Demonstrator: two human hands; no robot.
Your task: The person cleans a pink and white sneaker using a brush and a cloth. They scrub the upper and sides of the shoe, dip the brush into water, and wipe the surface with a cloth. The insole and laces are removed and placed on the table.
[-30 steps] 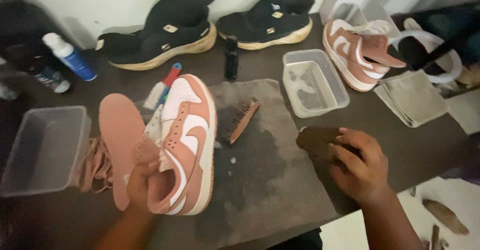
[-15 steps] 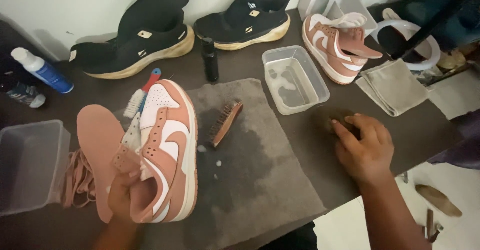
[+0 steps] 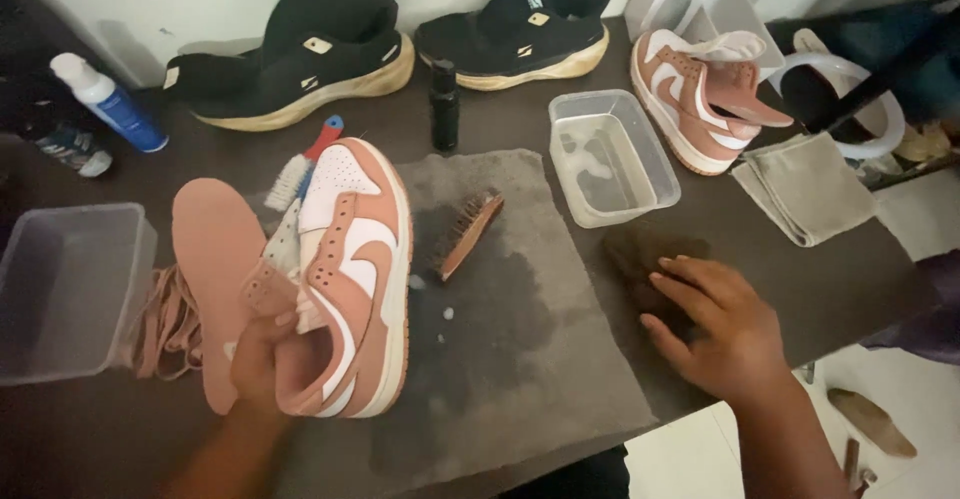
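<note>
Here, left hand (image 3: 262,359) clamped on the heel end of a pink-and-white sneaker (image 3: 355,274), toe toward 12 o'clock, lifted on its side over the grey mat (image 3: 520,359). Just at 9 o'clock of it, a pink insole (image 3: 210,259), with pink laces (image 3: 165,324) bunched beside that. Right hand (image 3: 715,324) at 3 o'clock on the dark worktop (image 3: 850,279), fingers (image 3: 675,279) spread and pressed down on a dark cloth or brush (image 3: 640,254); blurred, so cannot tell which, nor whether gripped or only pressed flat. Between the hands, a wooden brush (image 3: 465,234) lying bristles-sideways on the mat, near wet patches. At 1 o'clock of the mat, a clear tub (image 3: 610,154) with some water. Farther toward 2 o'clock, the matching pink sneaker (image 3: 705,94), with a folded grey cloth (image 3: 805,189) beside it. At 12 o'clock, two black sneakers (image 3: 300,69) by the wall, and a small dark bottle (image 3: 444,107). At 9 o'clock, an empty clear tub (image 3: 70,289); at 10 o'clock, a blue spray bottle (image 3: 110,99).
</note>
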